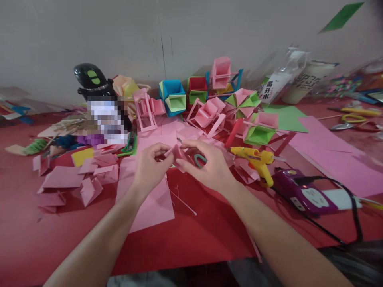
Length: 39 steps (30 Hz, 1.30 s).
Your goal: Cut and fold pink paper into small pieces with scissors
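Observation:
My left hand (154,165) and my right hand (206,161) meet over the middle of the red table, both closed on a small folded piece of pink paper (177,152). Thumb and fingers of each hand pinch it from either side. Below the left hand lies a flat pink sheet (152,211). Partly behind the right fingers shows the grey-green handle of scissors (200,160). Just right of that hand rests a yellow glue gun (254,159). Several folded pink paper pieces (89,190) are heaped to the left.
Folded paper wheel models (172,97) stand along the wall. A phone in a black holder (92,83) leans at the back left. A purple power strip (308,195) with a black cable lies right, near pink sheets (335,155), a bottle (278,79) and pliers (353,118).

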{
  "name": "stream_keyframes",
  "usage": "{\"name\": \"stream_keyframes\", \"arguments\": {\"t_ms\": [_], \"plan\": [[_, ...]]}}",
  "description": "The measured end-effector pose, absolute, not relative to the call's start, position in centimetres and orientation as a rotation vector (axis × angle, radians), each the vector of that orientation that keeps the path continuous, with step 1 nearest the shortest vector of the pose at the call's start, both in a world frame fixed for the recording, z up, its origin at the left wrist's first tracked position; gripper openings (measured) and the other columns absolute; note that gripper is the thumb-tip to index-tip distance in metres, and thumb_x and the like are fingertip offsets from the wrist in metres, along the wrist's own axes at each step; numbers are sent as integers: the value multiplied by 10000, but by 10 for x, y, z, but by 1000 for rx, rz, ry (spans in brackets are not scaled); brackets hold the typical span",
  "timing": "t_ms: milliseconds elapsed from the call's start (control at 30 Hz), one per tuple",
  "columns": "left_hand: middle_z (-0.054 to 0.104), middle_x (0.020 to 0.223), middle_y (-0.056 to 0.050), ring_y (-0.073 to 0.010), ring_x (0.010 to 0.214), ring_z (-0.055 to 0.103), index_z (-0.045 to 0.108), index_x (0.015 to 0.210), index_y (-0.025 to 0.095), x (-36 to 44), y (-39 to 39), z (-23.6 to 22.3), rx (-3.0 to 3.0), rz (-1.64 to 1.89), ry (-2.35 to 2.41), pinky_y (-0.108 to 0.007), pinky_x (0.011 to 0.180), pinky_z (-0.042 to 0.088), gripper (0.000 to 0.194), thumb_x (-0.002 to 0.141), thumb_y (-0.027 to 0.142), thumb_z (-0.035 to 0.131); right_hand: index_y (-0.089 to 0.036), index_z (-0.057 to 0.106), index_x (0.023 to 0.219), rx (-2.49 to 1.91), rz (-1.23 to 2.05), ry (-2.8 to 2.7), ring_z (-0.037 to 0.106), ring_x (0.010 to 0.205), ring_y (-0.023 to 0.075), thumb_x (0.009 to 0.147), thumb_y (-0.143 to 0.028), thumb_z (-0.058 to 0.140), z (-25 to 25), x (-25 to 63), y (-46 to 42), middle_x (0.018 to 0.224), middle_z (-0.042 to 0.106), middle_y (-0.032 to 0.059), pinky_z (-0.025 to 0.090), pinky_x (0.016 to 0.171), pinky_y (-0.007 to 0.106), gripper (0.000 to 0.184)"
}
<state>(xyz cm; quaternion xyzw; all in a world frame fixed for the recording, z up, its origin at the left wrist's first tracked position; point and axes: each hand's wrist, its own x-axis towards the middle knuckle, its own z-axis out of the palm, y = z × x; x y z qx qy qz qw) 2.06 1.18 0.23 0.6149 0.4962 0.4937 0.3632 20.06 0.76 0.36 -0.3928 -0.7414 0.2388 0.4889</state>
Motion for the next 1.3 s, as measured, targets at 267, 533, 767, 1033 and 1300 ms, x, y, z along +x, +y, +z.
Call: {"name": "stream_keyframes", "arguments": {"t_ms": [267,533,767,1033,1300], "plan": [[724,776,-16,-117,675,649,723,851,175,15,11,9,1754,1328,1180,-198,608,518,46,841,206,690,-226,756,1024,-947,901,-1609,701,885,180,822,-268,753,6,209,19,1026,765,46,571,805,330,206],[772,886,-29,-143,790,697,755,921,182,12,8,13,1828,1146,1076,-221,695,552,155,812,118,666,-190,696,813,-947,1292,-1533,529,597,101,768,-468,809,5,204,17,718,641,-11,448,544,243,303],[783,1078,-78,-209,963,737,773,1078,202,7,8,19,1513,1081,938,-317,841,616,254,833,268,760,-174,674,808,-941,1218,-1438,525,588,96,737,-479,834,7,207,18,729,624,-9,434,518,234,351],[808,974,-70,-240,900,771,798,1013,183,15,2,19,1471,1220,1076,-379,847,653,274,748,245,829,-185,602,728,-972,1163,-1394,480,602,95,685,-518,856,6,207,18,682,555,-28,400,530,236,422],[810,974,-51,-224,901,770,811,966,196,22,-1,18,1521,1307,1130,-342,840,649,199,779,264,817,-177,592,698,-959,1111,-1401,452,598,87,704,-459,863,5,204,19,658,531,-39,371,542,237,391]]}}
